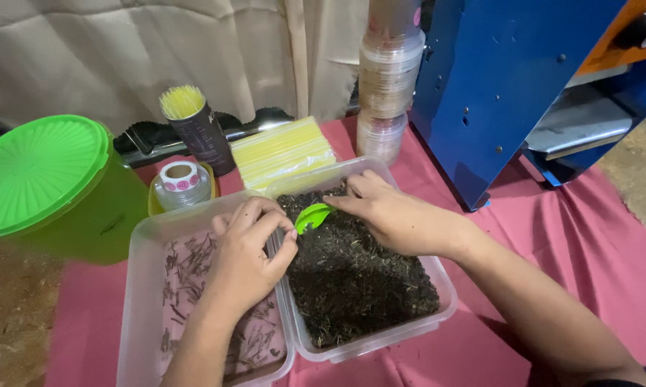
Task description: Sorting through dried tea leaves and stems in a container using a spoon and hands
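My right hand (398,215) reaches over a clear plastic tub (448,287) full of dark dried leaves (351,276). Its fingers pinch a small green scoop (312,215) at the tub's near-left corner. My left hand (251,251) hovers over the neighbouring clear tub (133,287), which holds scattered brown twigs (187,269) on its bottom. The left fingers are curled together near the rim between the two tubs, and I cannot tell if they hold a bit of stem.
A green lidded bucket (40,172) stands at the left. Behind the tubs are a sticker roll (181,178), a dark cup of yellow straws (197,125), a yellow straw pack (283,150) and stacked clear lidded cups (389,79). A blue machine (502,86) stands right, on red cloth (588,215).
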